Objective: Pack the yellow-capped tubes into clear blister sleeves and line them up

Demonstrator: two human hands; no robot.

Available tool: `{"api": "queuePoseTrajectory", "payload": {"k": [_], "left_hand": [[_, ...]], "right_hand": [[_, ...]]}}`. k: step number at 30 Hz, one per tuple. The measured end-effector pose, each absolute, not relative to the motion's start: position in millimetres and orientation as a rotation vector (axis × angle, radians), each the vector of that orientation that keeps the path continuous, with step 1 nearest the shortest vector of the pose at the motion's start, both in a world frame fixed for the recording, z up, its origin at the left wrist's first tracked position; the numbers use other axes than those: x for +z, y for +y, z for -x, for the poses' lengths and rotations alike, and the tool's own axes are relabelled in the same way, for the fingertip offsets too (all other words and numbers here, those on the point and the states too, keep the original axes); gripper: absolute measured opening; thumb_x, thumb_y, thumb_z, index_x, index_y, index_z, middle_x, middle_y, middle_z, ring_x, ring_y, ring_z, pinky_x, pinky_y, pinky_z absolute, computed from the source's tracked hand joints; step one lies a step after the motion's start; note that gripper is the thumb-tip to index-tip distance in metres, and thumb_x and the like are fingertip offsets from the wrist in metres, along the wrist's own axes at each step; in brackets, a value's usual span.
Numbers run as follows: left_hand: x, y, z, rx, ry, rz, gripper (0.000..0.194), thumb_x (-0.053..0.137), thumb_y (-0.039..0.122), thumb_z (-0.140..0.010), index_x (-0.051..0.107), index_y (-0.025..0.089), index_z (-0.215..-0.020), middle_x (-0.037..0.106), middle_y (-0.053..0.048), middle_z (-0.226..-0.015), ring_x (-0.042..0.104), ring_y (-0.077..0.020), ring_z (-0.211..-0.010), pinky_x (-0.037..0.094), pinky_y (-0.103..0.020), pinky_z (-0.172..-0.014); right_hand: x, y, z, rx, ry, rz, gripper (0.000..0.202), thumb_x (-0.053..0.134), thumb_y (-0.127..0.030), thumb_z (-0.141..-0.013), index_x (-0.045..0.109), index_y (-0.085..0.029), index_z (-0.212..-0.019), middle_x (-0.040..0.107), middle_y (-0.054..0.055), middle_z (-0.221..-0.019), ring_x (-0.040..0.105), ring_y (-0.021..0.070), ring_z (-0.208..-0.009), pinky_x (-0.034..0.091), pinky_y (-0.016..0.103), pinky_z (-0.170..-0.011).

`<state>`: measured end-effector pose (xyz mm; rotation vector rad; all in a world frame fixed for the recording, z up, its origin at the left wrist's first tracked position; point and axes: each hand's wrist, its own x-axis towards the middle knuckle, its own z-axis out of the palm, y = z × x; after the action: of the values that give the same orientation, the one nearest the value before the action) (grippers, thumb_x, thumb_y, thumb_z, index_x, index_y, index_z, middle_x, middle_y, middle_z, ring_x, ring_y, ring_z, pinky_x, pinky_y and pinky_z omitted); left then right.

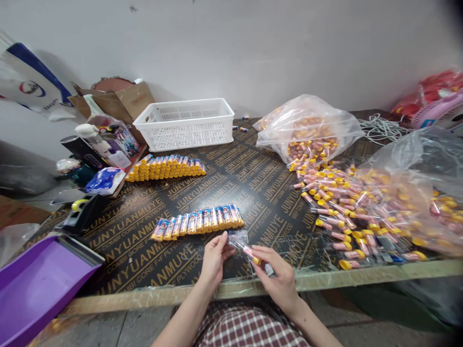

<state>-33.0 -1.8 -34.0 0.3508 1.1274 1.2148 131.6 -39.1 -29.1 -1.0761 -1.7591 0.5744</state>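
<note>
Between both hands, above the front of the table, is a small clear tube (249,252) with a yellow cap and something pink inside. My right hand (277,275) is closed around its capped end. With thumb and fingertips together, my left hand (216,258) pinches its clear far end. A small clear plastic piece (239,235) shows just beyond the fingertips; whether it touches the tube I cannot tell. Right behind the hands lies a row of blue-labelled, yellow-ended tubes (198,221), side by side. Part of a small printed item under my right fingers is hidden.
A stack of labelled tubes (164,168) sits farther back, before a white plastic basket (191,132). On the right, loose yellow-capped tubes (347,200) spread from a clear bag (307,108). A tape dispenser (81,212) and purple dustpan (47,284) are at left.
</note>
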Motion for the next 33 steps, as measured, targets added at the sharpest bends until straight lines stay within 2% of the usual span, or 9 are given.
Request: {"api": "queuePoseTrajectory", "payload": {"k": [4, 6, 8, 10, 13, 15, 17, 23, 33], "left_hand": [[-24, -2, 31, 1.208, 1.038, -0.447, 0.037, 0.079, 0.035, -0.058, 0.064, 0.013, -0.084, 0.069, -0.005, -0.079, 0.064, -0.0130, -0.068, 0.051, -0.023, -0.064], [-21, -3, 31, 1.177, 1.025, -0.469, 0.041, 0.081, 0.032, -0.055, 0.063, 0.013, -0.087, 0.070, -0.006, -0.079, 0.064, -0.0146, -0.068, 0.051, -0.025, -0.065], [-18, -4, 30, 1.103, 1.002, -0.509, 0.045, 0.081, 0.032, -0.054, 0.063, 0.012, -0.090, 0.070, -0.008, -0.079, 0.065, -0.0158, -0.067, 0.051, -0.027, -0.065], [-17, -8, 27, 0.999, 0.975, -0.565, 0.047, 0.082, 0.030, -0.054, 0.064, 0.010, -0.093, 0.070, -0.009, -0.082, 0.064, -0.0162, -0.067, 0.051, -0.027, -0.065], [-14, -15, 22, 0.889, 0.960, -0.624, 0.046, 0.081, 0.029, -0.055, 0.066, 0.010, -0.093, 0.070, -0.009, -0.083, 0.064, -0.0153, -0.068, 0.050, -0.024, -0.063], [-11, -18, 19, 0.853, 0.943, -0.639, 0.039, 0.079, 0.033, -0.059, 0.067, 0.010, -0.089, 0.069, -0.009, -0.079, 0.062, -0.0135, -0.064, 0.048, -0.022, -0.060], [-9, -21, 18, 0.818, 0.921, -0.642, 0.035, 0.073, 0.039, -0.065, 0.068, 0.009, -0.083, 0.067, -0.007, -0.072, 0.059, -0.0115, -0.058, 0.047, -0.021, -0.057], [-7, -25, 15, 0.775, 0.896, -0.630, 0.034, 0.071, 0.042, -0.067, 0.067, 0.010, -0.076, 0.065, -0.005, -0.068, 0.057, -0.0104, -0.053, 0.047, -0.022, -0.054], [1, -26, 16, 0.788, 0.892, -0.643, 0.035, 0.071, 0.044, -0.066, 0.067, 0.010, -0.076, 0.064, -0.004, -0.066, 0.055, -0.0104, -0.052, 0.046, -0.022, -0.053]], "right_hand": [[-30, -41, -130, 0.754, -1.791, 1.073, 0.035, 0.055, -0.014, -0.081, 0.060, -0.027, -0.113, 0.061, 0.007, -0.113, 0.058, 0.0229, -0.105, 0.051, 0.039, -0.089], [-31, -41, -131, 0.836, -1.808, 1.044, 0.038, 0.051, -0.013, -0.082, 0.059, -0.028, -0.116, 0.059, 0.007, -0.113, 0.059, 0.0217, -0.103, 0.053, 0.035, -0.084], [-33, -39, -132, 0.810, -1.803, 1.030, 0.042, 0.047, -0.010, -0.081, 0.057, -0.029, -0.118, 0.059, 0.006, -0.107, 0.060, 0.0199, -0.098, 0.054, 0.033, -0.081], [-36, -36, -134, 0.697, -1.801, 1.047, 0.051, 0.049, -0.008, -0.077, 0.052, -0.030, -0.123, 0.055, 0.006, -0.108, 0.057, 0.0209, -0.100, 0.052, 0.036, -0.086], [-36, -29, -136, 0.635, -1.798, 1.077, 0.071, 0.053, -0.008, -0.069, 0.035, -0.029, -0.135, 0.041, 0.009, -0.129, 0.047, 0.0263, -0.116, 0.043, 0.044, -0.097], [-33, -25, -138, 0.735, -1.809, 1.052, 0.081, 0.053, -0.008, -0.065, 0.025, -0.027, -0.140, 0.027, 0.009, -0.142, 0.041, 0.0280, -0.123, 0.043, 0.045, -0.097], [-30, -23, -139, 0.864, -1.822, 0.993, 0.086, 0.051, -0.008, -0.062, 0.021, -0.027, -0.141, 0.021, 0.009, -0.146, 0.041, 0.0272, -0.124, 0.043, 0.043, -0.097], [-30, -26, -139, 1.102, -1.780, 0.870, 0.085, 0.049, -0.007, -0.060, 0.024, -0.024, -0.139, 0.042, 0.009, -0.134, 0.044, 0.0255, -0.122, 0.039, 0.042, -0.102], [-31, -27, -133, 1.133, -1.633, 0.772, 0.085, 0.050, -0.005, -0.059, 0.024, -0.022, -0.138, 0.042, 0.012, -0.135, 0.046, 0.0263, -0.121, 0.042, 0.043, -0.098]]}}
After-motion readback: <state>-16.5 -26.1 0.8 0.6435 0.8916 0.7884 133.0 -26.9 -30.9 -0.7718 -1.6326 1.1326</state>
